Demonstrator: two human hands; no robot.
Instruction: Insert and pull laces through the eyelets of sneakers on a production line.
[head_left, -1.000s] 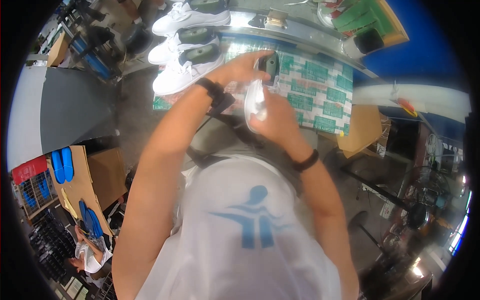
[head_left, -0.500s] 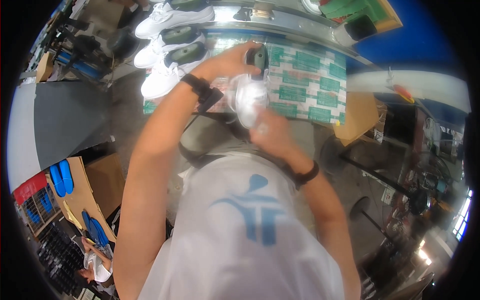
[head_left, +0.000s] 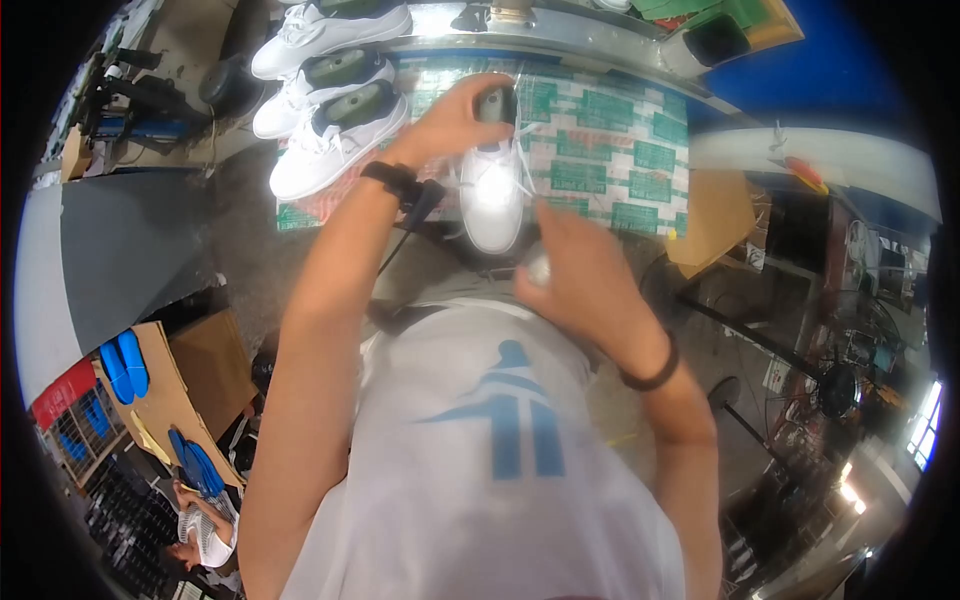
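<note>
A white lace-up sneaker (head_left: 492, 205) with a dark green last inside lies in front of me, its toe toward my body. My left hand (head_left: 455, 125) is closed around its heel end, with thumb and fingers on either side of the opening. Loose white laces (head_left: 525, 165) trail off its right side. Just right of the toe, apart from the sneaker, my right hand (head_left: 590, 275) curls around a small rounded white thing (head_left: 540, 270), mostly hidden by my palm; I cannot make out its kind.
Under the sneaker is a surface covered in green-and-white printed sheet (head_left: 600, 150). Several white sneakers (head_left: 335, 140) stand in a row at the far left. A metal rail (head_left: 580, 45) runs behind. Cardboard (head_left: 715, 220) sits on the right; a person (head_left: 205, 525) is at the lower left.
My right hand has drawn back from the sneaker's toe, to the right and toward me. The sneaker's upper and laces now show more fully. My left hand keeps its hold, shifted slightly left.
</note>
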